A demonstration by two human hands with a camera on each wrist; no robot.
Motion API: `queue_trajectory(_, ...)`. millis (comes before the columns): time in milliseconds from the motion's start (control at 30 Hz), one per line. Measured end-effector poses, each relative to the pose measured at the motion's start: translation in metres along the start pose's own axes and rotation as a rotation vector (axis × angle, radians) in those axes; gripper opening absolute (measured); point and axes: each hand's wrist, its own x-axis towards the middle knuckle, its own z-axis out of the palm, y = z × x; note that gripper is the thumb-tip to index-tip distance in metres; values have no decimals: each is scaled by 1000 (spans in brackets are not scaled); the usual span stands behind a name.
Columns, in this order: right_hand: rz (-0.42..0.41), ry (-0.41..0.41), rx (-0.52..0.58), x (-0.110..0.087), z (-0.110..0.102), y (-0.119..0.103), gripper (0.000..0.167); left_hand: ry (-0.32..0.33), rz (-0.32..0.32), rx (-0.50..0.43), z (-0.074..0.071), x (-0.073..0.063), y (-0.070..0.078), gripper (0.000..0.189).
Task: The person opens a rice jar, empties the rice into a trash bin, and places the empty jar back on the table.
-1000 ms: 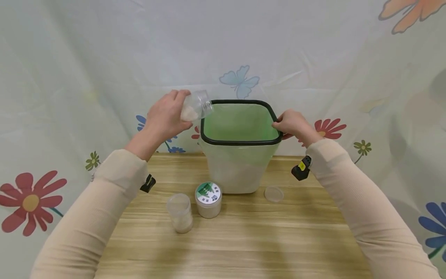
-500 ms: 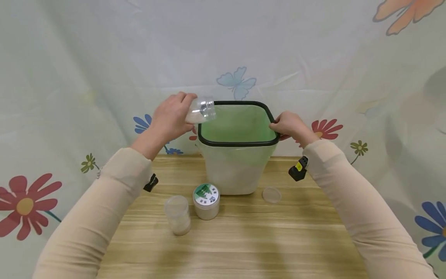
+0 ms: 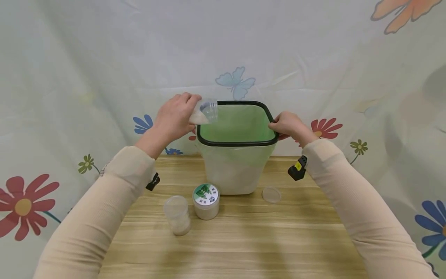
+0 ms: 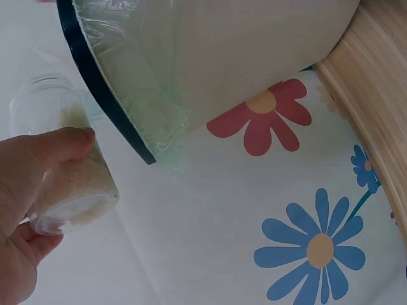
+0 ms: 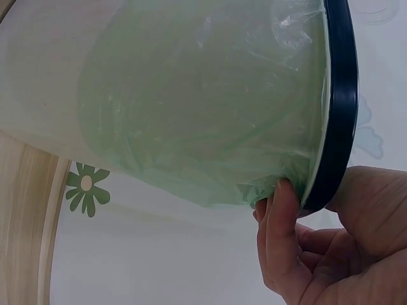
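My left hand [image 3: 175,116] grips a clear plastic jar [image 4: 79,171] with pale, whitish contents. The jar is tilted, its open mouth over the left rim of a white trash can [image 3: 231,174]. A thin green bag [image 5: 191,108] lines the can and folds over its outside beneath a black rim ring [image 3: 240,143]. At the can's right side, my right hand [image 3: 289,124] holds the rim, thumb inside and fingers outside against the bag. Whether anything is falling from the jar cannot be made out.
A lidded round tub [image 3: 206,203] with a green-and-white label stands before the can. Left of it is a clear cup [image 3: 177,217] with pale contents at its bottom. A clear round lid [image 3: 271,195] lies on the wooden table [image 3: 237,240]. Behind hangs a flowered cloth [image 3: 139,46].
My left hand has moved slightly right, bringing the jar further over the rim and tipping it lower. The right hand stays on the rim. The whole view has shifted a little.
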Motion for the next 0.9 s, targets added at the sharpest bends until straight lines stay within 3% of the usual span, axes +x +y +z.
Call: queue_trajectory(900,-16,2,-11,4,1,0,27,-61,108,122,3,7,7,63)
